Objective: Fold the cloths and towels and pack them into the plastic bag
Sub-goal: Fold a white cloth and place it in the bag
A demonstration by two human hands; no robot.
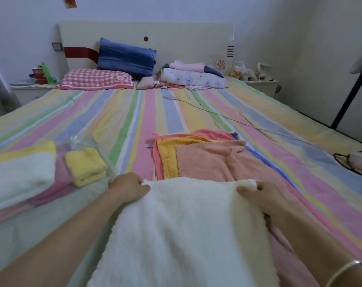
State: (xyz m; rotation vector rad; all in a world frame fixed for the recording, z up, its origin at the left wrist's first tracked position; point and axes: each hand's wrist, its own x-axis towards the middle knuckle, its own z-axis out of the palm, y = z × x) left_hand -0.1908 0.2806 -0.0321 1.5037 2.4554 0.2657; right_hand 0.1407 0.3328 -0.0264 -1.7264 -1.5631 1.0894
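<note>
A fluffy white towel [186, 228] lies spread toward me at the near middle of the bed. My left hand [128, 188] pinches its far left corner and my right hand [258, 193] pinches its far right corner. Beyond it lies a flat stack of unfolded cloths: a peach cloth [209, 160] on top, a yellow one [165, 158] and a pink one [213, 134] under it. At the left, a clear plastic bag [80, 141] lies on the bed with a folded yellow cloth [87, 165] and a folded white towel [18, 175] over pink cloth.
The striped bedsheet [134, 112] covers the whole bed. Pillows [97, 79] and folded bedding [194, 76] lie at the headboard. A charger with a thin cable [217, 113] runs across the right side. Eyeglasses [350, 162] rest near the right edge.
</note>
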